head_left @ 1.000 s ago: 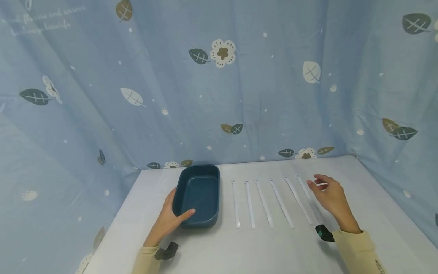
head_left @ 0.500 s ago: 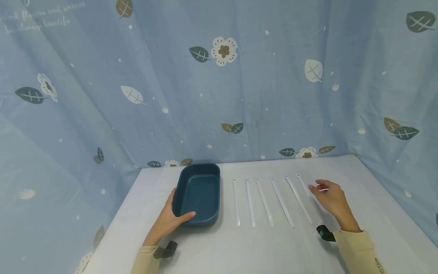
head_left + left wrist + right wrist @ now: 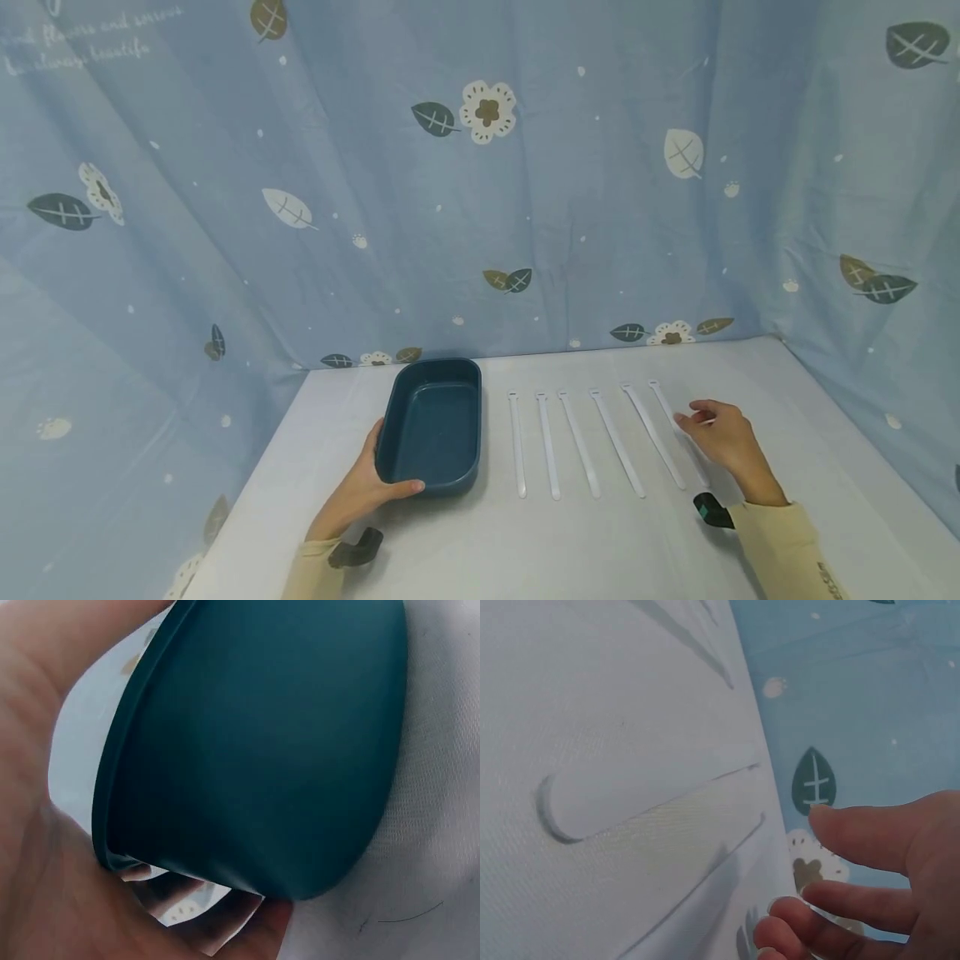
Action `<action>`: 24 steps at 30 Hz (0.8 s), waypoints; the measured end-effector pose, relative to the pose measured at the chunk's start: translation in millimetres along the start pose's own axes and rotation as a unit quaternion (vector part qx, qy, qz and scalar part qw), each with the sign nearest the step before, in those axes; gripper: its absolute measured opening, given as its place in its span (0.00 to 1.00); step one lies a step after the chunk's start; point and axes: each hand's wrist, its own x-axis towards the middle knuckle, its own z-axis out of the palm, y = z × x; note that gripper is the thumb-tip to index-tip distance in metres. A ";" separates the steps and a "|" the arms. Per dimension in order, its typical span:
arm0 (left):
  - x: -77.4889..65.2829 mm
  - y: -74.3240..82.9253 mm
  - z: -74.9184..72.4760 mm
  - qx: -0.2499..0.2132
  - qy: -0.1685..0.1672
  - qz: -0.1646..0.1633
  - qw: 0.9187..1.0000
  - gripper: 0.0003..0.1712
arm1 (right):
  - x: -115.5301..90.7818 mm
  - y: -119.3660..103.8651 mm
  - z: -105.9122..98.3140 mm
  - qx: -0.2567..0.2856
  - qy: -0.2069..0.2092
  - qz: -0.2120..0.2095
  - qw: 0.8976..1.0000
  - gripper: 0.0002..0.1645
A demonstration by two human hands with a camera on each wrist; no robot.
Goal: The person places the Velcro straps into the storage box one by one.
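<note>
A dark teal rectangular box (image 3: 441, 425) with rounded corners stands at the left of the white table. My left hand (image 3: 363, 486) grips its near left corner, thumb along the near rim and fingers against the outer side; the left wrist view shows the box wall (image 3: 262, 750) close up. To its right lies a row of several flat white straps (image 3: 615, 446), each with a small slotted head at the far end. Over the right side of the rightmost strap (image 3: 663, 402) hovers my right hand (image 3: 727, 437), fingers loosely bent and thumb apart, holding nothing in the right wrist view.
Blue curtain cloth (image 3: 450, 208) with leaf and flower prints hangs behind the table (image 3: 570, 550) and along both sides. Dark wrist-camera mounts (image 3: 712, 510) stick out near both cuffs, low over the tabletop.
My right hand has come down slightly toward me, beside the rightmost strap. The left thumb has shifted a little toward the near rim of the box. The straps lie as before.
</note>
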 end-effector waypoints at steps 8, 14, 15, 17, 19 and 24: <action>1.7 -5.2 2.9 -0.033 -0.013 0.022 0.999 0.82 | 1.0 0.8 2.2 -0.010 -0.027 0.006 1.000 0.33; 5.8 -6.7 8.0 -0.040 0.010 0.019 0.999 0.79 | 2.0 4.7 5.2 -0.026 -0.041 -0.005 0.999 0.33; 6.1 -6.8 9.3 -0.042 0.013 0.019 0.999 0.78 | 1.5 5.7 5.6 -0.028 -0.043 -0.006 0.999 0.33; 6.6 -7.3 12.0 -0.048 0.017 0.017 0.999 0.77 | 0.1 7.5 6.4 -0.031 -0.045 -0.006 0.998 0.33; 6.3 -7.8 14.2 -0.049 0.020 0.013 0.999 0.76 | -1.4 8.3 7.0 -0.034 -0.047 -0.006 0.998 0.33; 6.9 -6.2 15.4 -0.048 0.030 0.013 0.998 0.75 | -2.3 6.1 7.4 -0.032 -0.039 -0.013 0.999 0.30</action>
